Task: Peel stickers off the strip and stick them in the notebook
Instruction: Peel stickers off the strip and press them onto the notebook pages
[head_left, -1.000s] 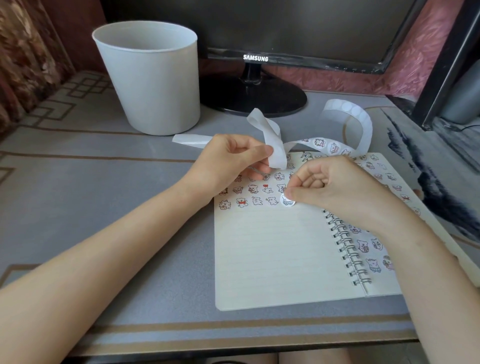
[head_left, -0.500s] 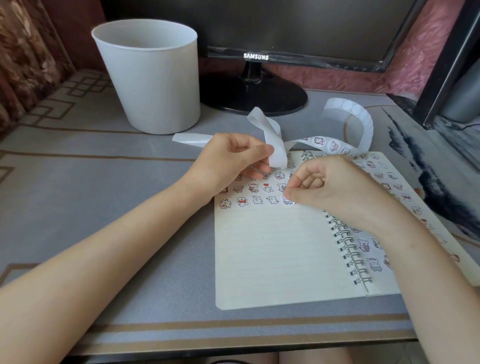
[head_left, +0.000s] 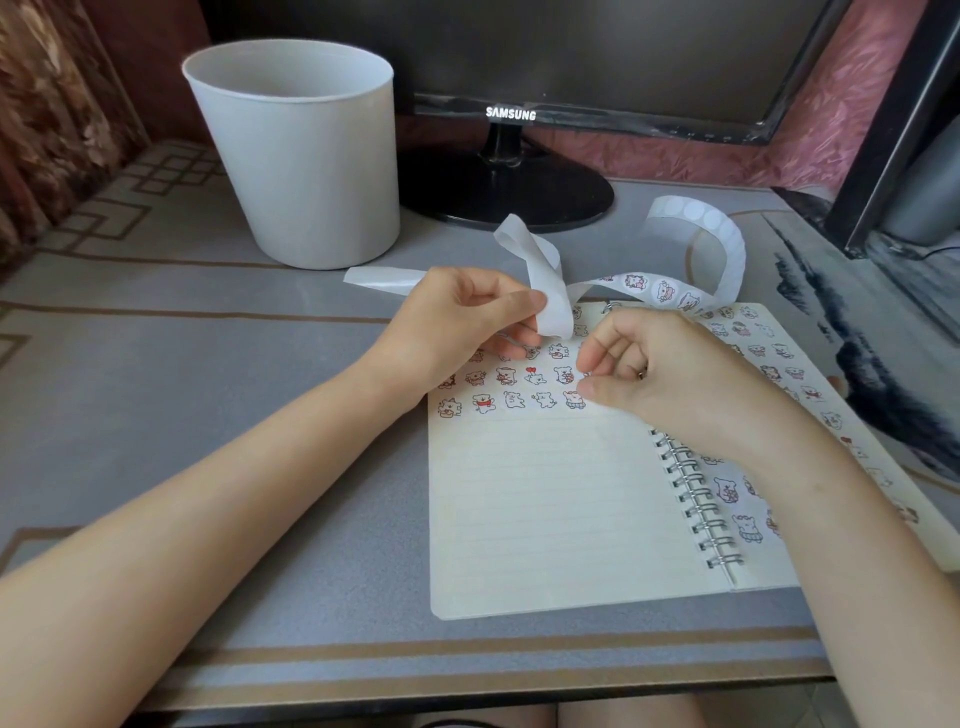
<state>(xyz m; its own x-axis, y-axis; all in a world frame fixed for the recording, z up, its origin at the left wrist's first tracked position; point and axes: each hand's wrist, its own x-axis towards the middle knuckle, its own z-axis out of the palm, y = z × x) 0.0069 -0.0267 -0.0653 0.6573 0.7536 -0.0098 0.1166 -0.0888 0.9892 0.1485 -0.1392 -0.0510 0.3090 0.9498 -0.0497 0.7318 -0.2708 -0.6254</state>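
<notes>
The notebook (head_left: 545, 509) lay open on the grey bench (head_left: 208, 389), its spiral binding (head_left: 696, 504) running down the middle under the right forearm. The lined left page carried rows of small bear stickers (head_left: 511, 387) across its top part; the rest of that page was bare lines. The right page also showed stickers around the arm.

The left hand (head_left: 467, 317) sat at the top left corner of the notebook, over the upper rows of stickers. It pinched the strip (head_left: 550, 291) between thumb and fingertips. From that pinch the strip curled up in a small loop above the hand. One bare end ran out to the left along the bench toward the white bin (head_left: 301, 156). The other part ran right, past the top edge of the notebook. There it bore a few unpeeled stickers (head_left: 665, 291), and it then arched up in a tall loop with blank round patches.

The right hand (head_left: 670, 379) was just right of the left one, apart from it, and lay over the middle of the notebook near the binding. Its fingers were curled in, with nothing seen in their grip. The thumb tip was down at the page, just beside the last sticker of the lowest row. The pinched fold of strip hung just above and left of its forefinger, not touching it.

Behind the notebook stood a dark monitor (head_left: 571, 52) on a round foot, with the bin to its left.
</notes>
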